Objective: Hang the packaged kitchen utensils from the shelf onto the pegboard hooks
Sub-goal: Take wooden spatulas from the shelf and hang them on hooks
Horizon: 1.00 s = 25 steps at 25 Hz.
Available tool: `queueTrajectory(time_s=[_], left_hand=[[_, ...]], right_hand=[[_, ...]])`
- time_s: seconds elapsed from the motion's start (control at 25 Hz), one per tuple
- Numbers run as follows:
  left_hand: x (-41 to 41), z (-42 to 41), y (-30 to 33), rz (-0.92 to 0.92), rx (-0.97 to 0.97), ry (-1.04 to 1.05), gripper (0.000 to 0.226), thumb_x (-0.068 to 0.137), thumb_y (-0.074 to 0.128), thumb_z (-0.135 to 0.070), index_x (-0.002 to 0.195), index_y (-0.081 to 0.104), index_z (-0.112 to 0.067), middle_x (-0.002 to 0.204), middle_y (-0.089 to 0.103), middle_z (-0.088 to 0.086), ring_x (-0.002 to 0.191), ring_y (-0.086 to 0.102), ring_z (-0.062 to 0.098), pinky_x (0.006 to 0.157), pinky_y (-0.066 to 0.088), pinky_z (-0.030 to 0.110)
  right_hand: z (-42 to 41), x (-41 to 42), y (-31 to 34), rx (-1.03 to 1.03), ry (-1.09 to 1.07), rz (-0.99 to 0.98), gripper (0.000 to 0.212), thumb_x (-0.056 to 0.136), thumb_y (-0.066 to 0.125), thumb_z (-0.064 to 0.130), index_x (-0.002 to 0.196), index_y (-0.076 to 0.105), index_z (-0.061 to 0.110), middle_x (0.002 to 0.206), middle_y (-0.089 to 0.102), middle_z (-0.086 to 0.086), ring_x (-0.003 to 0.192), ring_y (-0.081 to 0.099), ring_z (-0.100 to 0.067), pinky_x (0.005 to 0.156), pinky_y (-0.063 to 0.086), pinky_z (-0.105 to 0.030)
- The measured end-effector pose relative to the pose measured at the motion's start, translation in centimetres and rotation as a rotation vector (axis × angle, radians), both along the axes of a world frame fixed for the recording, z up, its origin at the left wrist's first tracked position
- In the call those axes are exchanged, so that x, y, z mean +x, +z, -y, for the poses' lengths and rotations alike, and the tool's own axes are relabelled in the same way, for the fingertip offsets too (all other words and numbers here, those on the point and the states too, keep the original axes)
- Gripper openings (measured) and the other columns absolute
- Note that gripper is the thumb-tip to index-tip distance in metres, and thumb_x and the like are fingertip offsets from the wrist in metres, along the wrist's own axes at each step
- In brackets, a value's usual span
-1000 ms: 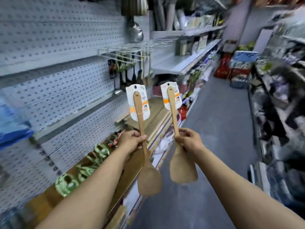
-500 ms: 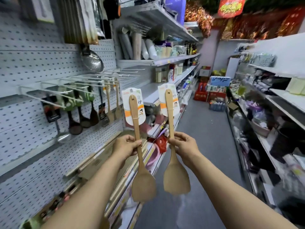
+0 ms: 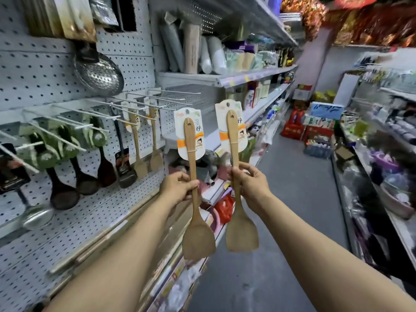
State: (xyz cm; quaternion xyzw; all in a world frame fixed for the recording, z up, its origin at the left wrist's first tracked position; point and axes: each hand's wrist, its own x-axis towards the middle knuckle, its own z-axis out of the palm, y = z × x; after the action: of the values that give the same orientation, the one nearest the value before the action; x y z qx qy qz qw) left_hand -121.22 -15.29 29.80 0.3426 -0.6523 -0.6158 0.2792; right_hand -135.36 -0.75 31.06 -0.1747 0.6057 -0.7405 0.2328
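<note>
Beside pegboard (image 3: 56,70), each hand's grip clamped around one upright wooden spatula: left hand (image 3: 177,188), right hand (image 3: 249,183).

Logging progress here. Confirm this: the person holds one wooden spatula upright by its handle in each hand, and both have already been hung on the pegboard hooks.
Not hung yet. The head view shows the left hand and right hand each gripping a wooden spatula upright by its handle, clear of the pegboard hooks.

A white pegboard (image 3: 40,70) runs along the left wall, studded with long metal hooks (image 3: 139,99). Dark ladles (image 3: 64,194), two wooden spatulas (image 3: 139,163) and a steel skimmer (image 3: 99,75) hang from it. Beyond its far edge, white shelves (image 3: 227,77) carry packaged goods.
</note>
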Motion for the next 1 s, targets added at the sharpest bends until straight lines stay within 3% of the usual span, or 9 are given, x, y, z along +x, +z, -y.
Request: queueTrajectory(time_s=[0.16, 0.36, 0.48, 0.6, 0.72, 0.84, 1.0], left_hand=[[-3.9, 3.6, -1.3, 0.028, -0.015, 0.098, 0.024, 0.082, 0.075, -0.009, 0.075, 0.054, -0.015, 0.079, 0.07, 0.009, 0.074, 0.07, 0.022, 0.059, 0.056, 0.029], [-8.9, 7.6, -2.7, 0.075, -0.003, 0.292, 0.026, 0.081, 0.076, -0.009, 0.071, 0.053, -0.016, 0.073, 0.071, 0.006, 0.063, 0.069, 0.013, 0.061, 0.056, 0.031], [-12.2, 8.9, -3.1, 0.139, 0.021, 0.416, 0.026, 0.081, 0.076, -0.008, 0.072, 0.053, -0.014, 0.09, 0.073, 0.016, 0.081, 0.072, 0.023, 0.069, 0.058, 0.037], [-15.3, 9.6, -3.0, 0.158, 0.042, 0.515, 0.023, 0.081, 0.076, -0.008, 0.074, 0.054, -0.012, 0.095, 0.072, 0.018, 0.085, 0.069, 0.024, 0.066, 0.057, 0.032], [-17.2, 9.8, -3.1, 0.17, 0.058, 0.563, 0.022, 0.082, 0.074, -0.007, 0.076, 0.054, -0.011, 0.085, 0.071, 0.012, 0.078, 0.068, 0.019, 0.062, 0.055, 0.027], [-18.3, 10.5, -3.9, 0.199, 0.081, 0.592, 0.021, 0.083, 0.074, -0.007, 0.076, 0.054, -0.011, 0.082, 0.071, 0.01, 0.078, 0.068, 0.019, 0.064, 0.056, 0.027], [-18.8, 12.6, -6.3, 0.203, 0.096, 0.584, 0.022, 0.081, 0.075, -0.005, 0.074, 0.055, -0.011, 0.094, 0.072, 0.02, 0.088, 0.07, 0.028, 0.068, 0.056, 0.03]], right_hand=[[6.2, -6.2, -0.9, -0.038, 0.113, 0.007, 0.026, 0.093, 0.061, -0.004, 0.116, 0.063, 0.007, 0.088, 0.073, -0.013, 0.072, 0.07, -0.02, 0.071, 0.057, -0.036], [14.6, -13.3, -1.7, -0.105, 0.316, 0.068, 0.017, 0.096, 0.062, 0.01, 0.113, 0.062, 0.006, 0.079, 0.07, -0.013, 0.064, 0.067, -0.018, 0.054, 0.055, -0.024], [18.0, -17.1, -1.7, -0.068, 0.431, 0.093, 0.012, 0.096, 0.063, 0.015, 0.101, 0.067, 0.005, 0.074, 0.069, -0.01, 0.058, 0.066, -0.014, 0.052, 0.054, -0.024], [20.8, -21.0, -2.2, 0.013, 0.54, 0.09, 0.013, 0.093, 0.068, 0.02, 0.089, 0.07, 0.008, 0.065, 0.064, -0.008, 0.051, 0.059, -0.018, 0.053, 0.051, -0.027], [23.2, -23.1, -3.0, 0.045, 0.619, 0.091, 0.014, 0.093, 0.068, 0.019, 0.086, 0.068, 0.007, 0.06, 0.06, -0.008, 0.046, 0.055, -0.016, 0.049, 0.048, -0.024], [25.4, -24.2, -4.3, 0.064, 0.689, 0.147, 0.016, 0.092, 0.07, 0.023, 0.089, 0.07, 0.007, 0.069, 0.063, -0.015, 0.057, 0.058, -0.024, 0.059, 0.051, -0.033], [28.2, -24.7, -6.2, 0.059, 0.748, 0.176, 0.014, 0.092, 0.071, 0.023, 0.091, 0.073, 0.009, 0.082, 0.064, -0.018, 0.078, 0.058, -0.03, 0.074, 0.051, -0.043]])
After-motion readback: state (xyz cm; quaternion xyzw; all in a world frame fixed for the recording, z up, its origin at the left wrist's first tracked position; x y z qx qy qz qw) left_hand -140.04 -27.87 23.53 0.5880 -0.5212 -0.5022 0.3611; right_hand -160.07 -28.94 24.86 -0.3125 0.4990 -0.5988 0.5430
